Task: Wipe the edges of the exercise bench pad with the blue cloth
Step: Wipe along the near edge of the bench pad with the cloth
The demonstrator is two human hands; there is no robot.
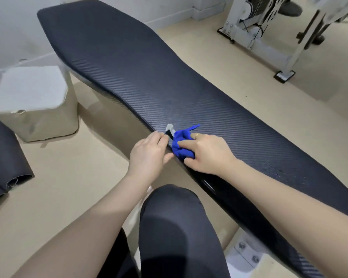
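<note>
So, right hand (pixel 206 155) has the blue cloth (pixel 182 144) bunched under curled fingers and thumb, pressed onto the near long edge of the bench pad (pixel 129 63), roughly mid-length. Left hand (pixel 149 155) sits just beside the cloth on that same pad edge, fingers curled and pinching a small grey-and-black item (pixel 169 131); can't tell what it is, maybe a tag or small bottle. Cloth touches pad top and wraps slightly over the rim.

Judgement: edge wiping is underway, with most of the rim probably left. To do it well, fold the cloth over the rim so it covers both top and side, keep steady downward pressure, and slide along the edge in one continuous pass rather than dabbing. Left hand should clear the path ahead of the cloth.
</note>
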